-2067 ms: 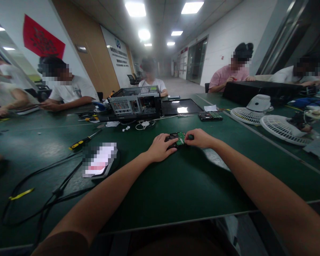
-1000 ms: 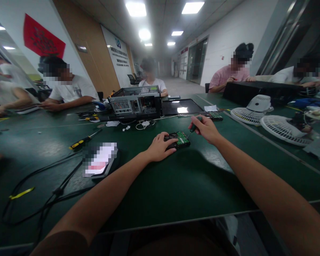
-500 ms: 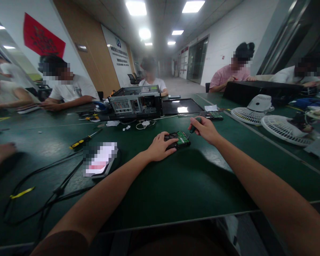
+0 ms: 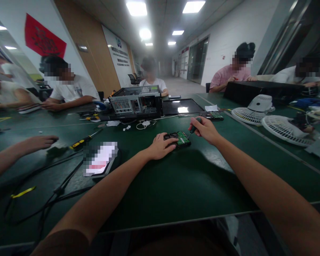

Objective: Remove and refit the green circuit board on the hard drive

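Note:
On the green table lies a hard drive (image 4: 183,139), its green circuit board facing up. My left hand (image 4: 161,146) grips its left end, thumb along the near side and fingers over the top. A screwdriver with a dark green handle (image 4: 194,127) is held in my right hand (image 4: 204,130), fingers closed round it. It tilts down, and its thin shaft reaches the right edge of the circuit board. Whether the tip sits in a screw is too small to tell.
A co-worker's hand (image 4: 40,143) reaches in from the left toward a yellow-black screwdriver (image 4: 81,142). Nearby are a phone (image 4: 102,160) and black cables (image 4: 60,190). An opened computer case (image 4: 134,105), a dark panel (image 4: 182,106) and another circuit-board unit (image 4: 212,115) stand behind; white fan parts (image 4: 252,113) lie right.
A co-worker's hand has moved in from the left toward the yellow-black screwdriver. My two hands, the hard drive and my screwdriver stay almost where they were.

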Demonstrator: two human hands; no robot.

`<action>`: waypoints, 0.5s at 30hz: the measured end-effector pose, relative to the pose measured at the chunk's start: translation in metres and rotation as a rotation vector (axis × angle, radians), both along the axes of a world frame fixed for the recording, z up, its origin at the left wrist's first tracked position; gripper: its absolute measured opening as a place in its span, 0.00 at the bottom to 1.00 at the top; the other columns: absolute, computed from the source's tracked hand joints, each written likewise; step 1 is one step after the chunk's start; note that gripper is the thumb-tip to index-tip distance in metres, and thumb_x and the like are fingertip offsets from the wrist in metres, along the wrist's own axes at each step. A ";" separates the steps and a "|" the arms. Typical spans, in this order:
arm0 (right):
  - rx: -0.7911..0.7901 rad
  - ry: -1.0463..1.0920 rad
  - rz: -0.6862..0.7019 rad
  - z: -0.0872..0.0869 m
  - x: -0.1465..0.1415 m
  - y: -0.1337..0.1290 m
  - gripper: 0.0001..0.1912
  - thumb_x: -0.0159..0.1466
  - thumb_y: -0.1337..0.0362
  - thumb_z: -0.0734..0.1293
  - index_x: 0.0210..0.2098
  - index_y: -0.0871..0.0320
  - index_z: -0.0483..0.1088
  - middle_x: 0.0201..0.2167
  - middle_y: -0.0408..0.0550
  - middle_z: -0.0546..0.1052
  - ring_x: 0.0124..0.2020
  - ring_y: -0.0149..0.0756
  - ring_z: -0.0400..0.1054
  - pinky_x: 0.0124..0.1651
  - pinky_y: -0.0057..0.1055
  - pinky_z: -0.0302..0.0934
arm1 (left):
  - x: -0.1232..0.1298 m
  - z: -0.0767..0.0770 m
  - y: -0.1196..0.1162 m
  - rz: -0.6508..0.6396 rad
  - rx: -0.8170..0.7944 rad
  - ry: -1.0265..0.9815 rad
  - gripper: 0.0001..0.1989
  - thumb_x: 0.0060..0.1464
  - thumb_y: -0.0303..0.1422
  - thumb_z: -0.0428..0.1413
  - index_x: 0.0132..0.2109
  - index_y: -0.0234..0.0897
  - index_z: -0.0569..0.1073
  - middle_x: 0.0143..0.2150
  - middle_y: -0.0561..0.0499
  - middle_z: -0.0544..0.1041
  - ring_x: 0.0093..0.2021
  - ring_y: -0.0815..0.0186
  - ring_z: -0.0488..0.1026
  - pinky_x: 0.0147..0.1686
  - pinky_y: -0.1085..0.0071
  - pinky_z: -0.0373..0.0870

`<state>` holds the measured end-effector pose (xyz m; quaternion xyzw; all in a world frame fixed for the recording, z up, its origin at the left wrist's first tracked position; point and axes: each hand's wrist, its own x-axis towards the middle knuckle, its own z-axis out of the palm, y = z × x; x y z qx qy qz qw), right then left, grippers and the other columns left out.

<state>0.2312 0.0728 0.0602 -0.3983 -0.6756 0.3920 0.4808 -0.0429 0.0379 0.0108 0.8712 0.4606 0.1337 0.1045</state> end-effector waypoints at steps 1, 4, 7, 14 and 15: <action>-0.017 0.013 0.008 0.000 0.000 0.000 0.27 0.66 0.36 0.67 0.37 0.55 0.70 0.33 0.48 0.81 0.18 0.26 0.60 0.19 0.27 0.50 | 0.000 0.001 0.000 -0.003 -0.004 0.000 0.24 0.71 0.52 0.45 0.70 0.64 0.63 0.72 0.47 0.57 0.74 0.42 0.51 0.67 0.39 0.57; -0.080 0.068 0.067 0.000 0.001 0.000 0.31 0.69 0.34 0.59 0.42 0.55 0.73 0.34 0.50 0.81 0.18 0.28 0.62 0.18 0.28 0.48 | 0.000 0.002 0.000 -0.009 -0.010 0.004 0.24 0.71 0.52 0.45 0.70 0.64 0.63 0.72 0.46 0.57 0.74 0.42 0.51 0.67 0.39 0.57; -0.119 0.110 0.104 0.000 0.002 0.002 0.33 0.70 0.34 0.57 0.45 0.56 0.76 0.34 0.51 0.81 0.18 0.29 0.63 0.17 0.28 0.47 | 0.001 0.001 0.001 -0.002 0.002 0.011 0.24 0.71 0.51 0.46 0.70 0.64 0.63 0.71 0.46 0.57 0.73 0.43 0.51 0.68 0.41 0.56; -0.160 0.160 0.123 0.002 0.002 0.003 0.29 0.67 0.37 0.64 0.40 0.58 0.79 0.36 0.54 0.82 0.21 0.29 0.63 0.18 0.28 0.45 | 0.001 0.001 0.000 -0.004 0.003 0.016 0.25 0.71 0.51 0.45 0.71 0.64 0.63 0.72 0.46 0.56 0.74 0.43 0.51 0.68 0.41 0.55; -0.149 0.165 0.115 0.002 0.002 0.003 0.28 0.67 0.38 0.66 0.39 0.58 0.79 0.36 0.54 0.82 0.22 0.30 0.64 0.19 0.28 0.47 | 0.001 0.001 0.000 -0.004 0.001 0.016 0.25 0.71 0.51 0.45 0.71 0.63 0.63 0.72 0.46 0.56 0.74 0.42 0.51 0.68 0.41 0.55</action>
